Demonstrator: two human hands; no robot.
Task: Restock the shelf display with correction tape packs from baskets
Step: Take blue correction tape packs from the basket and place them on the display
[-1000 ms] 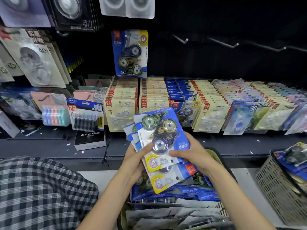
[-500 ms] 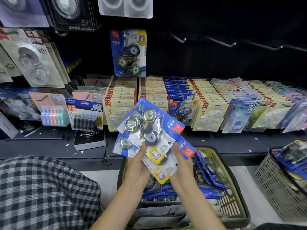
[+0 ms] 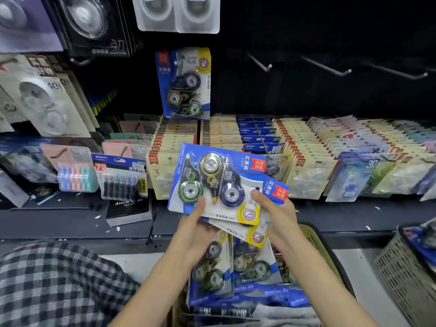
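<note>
Both hands hold a small fan of blue-carded correction tape blister packs (image 3: 212, 182), the left hand (image 3: 192, 234) pinching the lower left edge with its thumb on top, the right hand (image 3: 276, 218) gripping the lower right edge. Directly below them an olive woven basket (image 3: 316, 246) holds more packs. Beyond the hands, the dark shelf (image 3: 70, 223) carries rows of beige carded packs (image 3: 174, 142); one matching blue pack (image 3: 184, 83) hangs above, beside bare metal hooks (image 3: 330, 68). A grey mesh basket (image 3: 405, 274) stands right of the right hand.
</note>
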